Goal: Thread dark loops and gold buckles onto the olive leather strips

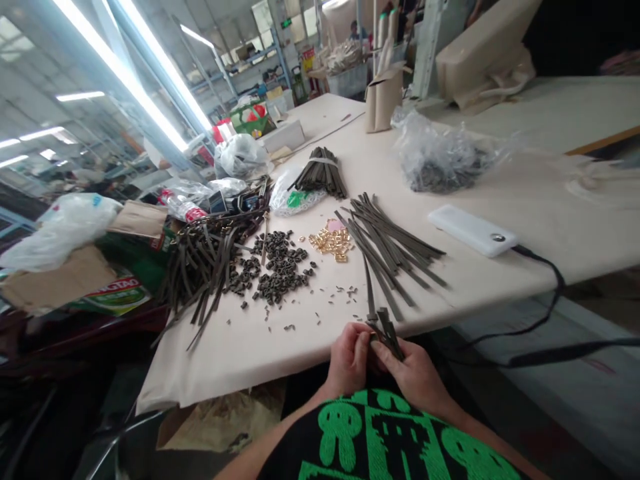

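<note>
My left hand (pixel 349 357) and my right hand (pixel 407 367) meet at the table's front edge, fingers pinched close together. A dark grey strap (pixel 369 293) runs up from between them, and a short bunch of strap ends (pixel 387 323) sticks out above my right hand. Something small and gold-coloured shows at my left fingertips, partly covered. Just beyond lies a loose fan of dark straps (pixel 395 243). Gold buckles (pixel 331 241) sit in a small pile left of it, and a heap of dark strap loops (pixel 280 270) spreads farther left.
Tiny dark bits (pixel 320 313) are scattered near the front edge. Finished-looking straps (pixel 200 267) hang over the left side. A tied strap bundle (pixel 323 170) stands behind. At right lie a white power bank (pixel 473 229) with a black cable (pixel 550 273) and a plastic bag (pixel 443 157).
</note>
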Tool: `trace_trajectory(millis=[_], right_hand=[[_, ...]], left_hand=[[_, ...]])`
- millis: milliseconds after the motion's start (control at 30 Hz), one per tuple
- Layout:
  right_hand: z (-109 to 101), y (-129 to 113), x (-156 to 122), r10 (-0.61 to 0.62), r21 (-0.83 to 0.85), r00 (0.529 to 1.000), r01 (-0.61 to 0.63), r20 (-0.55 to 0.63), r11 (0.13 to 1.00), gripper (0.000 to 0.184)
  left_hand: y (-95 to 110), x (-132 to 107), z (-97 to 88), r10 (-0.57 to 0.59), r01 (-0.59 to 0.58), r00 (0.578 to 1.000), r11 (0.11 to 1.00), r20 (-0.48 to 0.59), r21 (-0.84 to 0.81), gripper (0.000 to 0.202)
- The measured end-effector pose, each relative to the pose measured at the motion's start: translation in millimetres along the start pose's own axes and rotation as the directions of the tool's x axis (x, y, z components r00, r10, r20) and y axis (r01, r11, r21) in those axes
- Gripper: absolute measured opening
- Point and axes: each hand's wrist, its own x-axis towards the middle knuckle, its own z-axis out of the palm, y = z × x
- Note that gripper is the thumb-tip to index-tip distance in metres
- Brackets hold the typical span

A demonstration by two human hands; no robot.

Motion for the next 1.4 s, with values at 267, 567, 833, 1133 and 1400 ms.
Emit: trace_trajectory(millis=[267, 567, 833, 1133, 1400], right_hand=[[-11.3, 6.7, 2.8, -0.022, -0.121, 0.987, 0.003, -0.158, 0.993, 0.037], [-25.2, 8.6, 3.0, -0.132, -0.134, 0.977, 0.110, -0.168, 0.985, 0.049], [-28.5, 11.2, 2.1, -0.111, -0.100, 0.991, 0.104, -0.070, 0.990, 0.047], [-27.7, 6.3, 1.7, -0.129, -0.087, 0.991, 0.127, -0.020, 0.988, 0.043], [-26.0, -3.7, -2.8, -0.231, -0.132, 0.973, 0.233, 0.026, 0.964, 0.038]], left_hand=[[5.8, -1.9, 2.6, -0.041, 0.036, 0.964, 0.999, 0.261, 0.025, 0.052], [86.4, 85.4, -81.0, 0.395, -0.251, 0.917, 0.448, 0.061, 0.858, 0.012], [103.1, 159.1, -108.9, 0.089, -0.189, 0.980, 0.187, 0.175, 0.964, 0.016], [84.4, 101.5, -59.0, -0.132, 0.124, 0.990, 0.985, 0.057, 0.123, 0.027], [44.9, 30.2, -5.3, -0.262, 0.254, 0.964, 0.878, 0.037, -0.405, 0.034]])
